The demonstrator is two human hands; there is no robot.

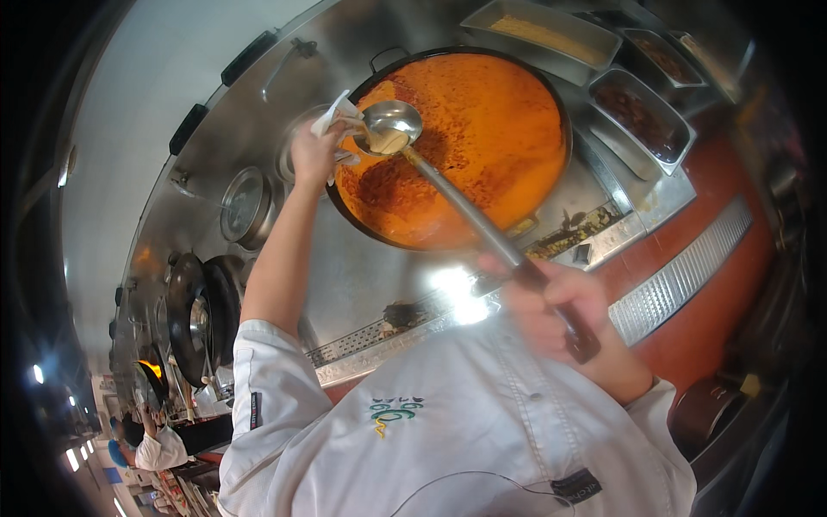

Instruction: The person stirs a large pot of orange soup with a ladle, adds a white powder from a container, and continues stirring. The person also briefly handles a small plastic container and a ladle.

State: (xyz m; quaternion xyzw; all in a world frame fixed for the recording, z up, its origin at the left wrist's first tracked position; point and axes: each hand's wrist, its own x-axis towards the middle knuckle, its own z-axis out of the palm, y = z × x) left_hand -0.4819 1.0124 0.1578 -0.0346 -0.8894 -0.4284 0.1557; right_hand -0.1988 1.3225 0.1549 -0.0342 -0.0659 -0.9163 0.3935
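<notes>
The right hand (556, 302) grips a ladle (469, 207) (tan stuff (390, 142) in its bowl), the bowl just beside the left hand (314, 155). That left hand clutches a white packet (338, 114), seemingly paper; beyond the right hand sits a pan (569, 138) of orange liquid (500, 112).

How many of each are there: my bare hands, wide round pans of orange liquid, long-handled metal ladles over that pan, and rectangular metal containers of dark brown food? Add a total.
Bare left hand and bare right hand: 2
Wide, round, dark-rimmed pan of orange liquid: 1
Long-handled grey metal ladle: 1
Rectangular silver metal containers of dark brown food: 2
Total: 6
</notes>
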